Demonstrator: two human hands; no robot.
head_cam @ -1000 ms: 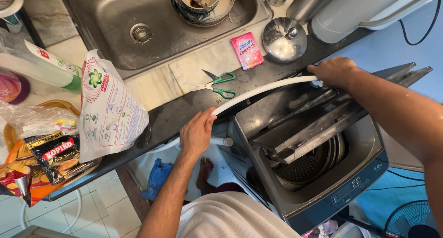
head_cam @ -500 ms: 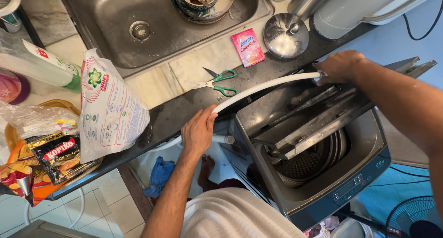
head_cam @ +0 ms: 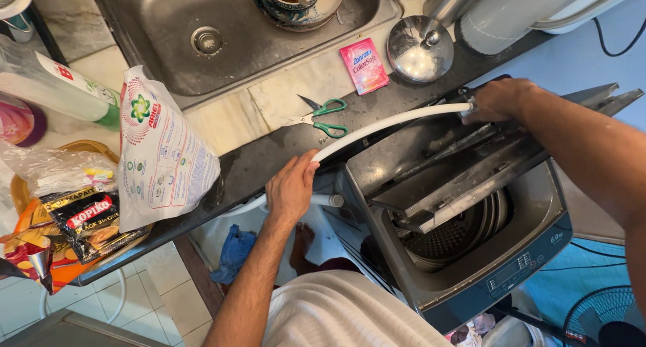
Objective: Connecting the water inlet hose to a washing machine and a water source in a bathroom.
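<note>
Left hand fingers grip white hose; right hand seemingly clasps its end.

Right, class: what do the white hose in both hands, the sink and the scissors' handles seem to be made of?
White hose: probably flexible plastic or rubber; smooth, matt, and it bends in a curve between the left hand and right hand.
Sink: apparently stainless steel; grey with a dull brushed sheen.
Scissors: handles look like green moulded plastic.

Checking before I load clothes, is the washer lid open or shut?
Open. The washer lid is folded up and the drum shows beneath it.
</note>
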